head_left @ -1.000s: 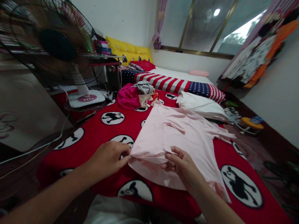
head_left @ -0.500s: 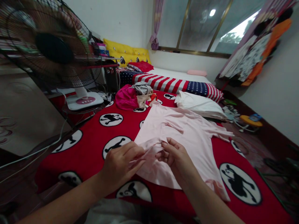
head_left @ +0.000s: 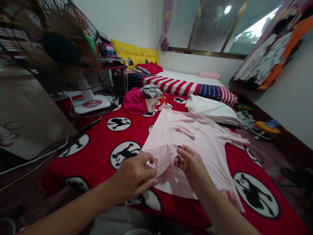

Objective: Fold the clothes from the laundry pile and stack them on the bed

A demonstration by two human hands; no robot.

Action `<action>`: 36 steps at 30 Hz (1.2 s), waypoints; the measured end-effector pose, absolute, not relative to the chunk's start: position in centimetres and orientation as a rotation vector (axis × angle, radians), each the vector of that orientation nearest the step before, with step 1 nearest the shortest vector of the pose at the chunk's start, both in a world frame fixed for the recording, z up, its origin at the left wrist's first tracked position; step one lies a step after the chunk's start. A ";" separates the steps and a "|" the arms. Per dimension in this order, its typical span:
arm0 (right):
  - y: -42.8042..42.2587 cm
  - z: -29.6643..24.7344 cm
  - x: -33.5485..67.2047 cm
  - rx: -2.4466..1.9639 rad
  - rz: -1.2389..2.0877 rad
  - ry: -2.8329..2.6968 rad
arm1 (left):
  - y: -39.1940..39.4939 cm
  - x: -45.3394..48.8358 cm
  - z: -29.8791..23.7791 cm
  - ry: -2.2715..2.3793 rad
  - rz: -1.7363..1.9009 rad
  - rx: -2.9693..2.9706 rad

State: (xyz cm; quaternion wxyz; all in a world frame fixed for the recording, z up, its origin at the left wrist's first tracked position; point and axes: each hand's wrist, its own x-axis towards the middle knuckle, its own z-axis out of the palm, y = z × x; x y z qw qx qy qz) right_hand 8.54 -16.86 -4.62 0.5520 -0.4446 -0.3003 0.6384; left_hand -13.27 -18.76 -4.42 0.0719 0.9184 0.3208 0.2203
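Note:
A pale pink shirt (head_left: 195, 137) lies spread on a red blanket (head_left: 102, 143) printed with black figures in white circles. My left hand (head_left: 134, 178) pinches the shirt's near left hem, bunching the cloth. My right hand (head_left: 192, 164) grips the same hem fold just to the right, fingers closed on the fabric. One sleeve sticks out to the right.
A heap of magenta and grey clothes (head_left: 143, 99) lies beyond the shirt, a folded white stack (head_left: 212, 111) at its right. A standing fan (head_left: 56, 52) is at the left with cords trailing. A striped flag-pattern blanket (head_left: 186, 88) covers the bed behind.
My two hands have come closer together along the near hem, gathering the flat edge into a bunched fold lifted off the blanket.

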 end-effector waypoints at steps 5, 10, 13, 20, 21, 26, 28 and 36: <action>-17.3 -4.5 9.1 -1.089 1.521 -0.659 | -18.2 -13.0 -4.8 1.075 0.717 2.702; -17.4 -4.6 9.6 -1.138 1.489 -0.628 | -17.4 -13.1 -5.5 1.255 0.673 2.669; -17.4 -4.7 9.7 -1.126 1.492 -0.623 | -17.2 -13.1 -5.4 1.332 0.594 2.635; -17.7 -4.7 9.5 -1.121 1.501 -0.649 | -17.4 -12.8 -4.8 1.426 0.441 2.675; -17.7 -4.8 9.5 -1.115 1.500 -0.658 | -17.4 -12.8 -4.8 1.425 0.426 2.693; -17.6 -5.2 9.8 -1.081 1.503 -0.685 | -17.8 -13.0 -4.9 1.346 0.505 2.690; -17.5 -5.2 9.9 -1.073 1.481 -0.676 | -17.9 -13.1 -4.7 1.271 0.669 2.548; -17.5 -4.7 9.8 -1.072 1.464 -0.574 | -18.3 -13.7 -3.2 1.154 0.650 2.264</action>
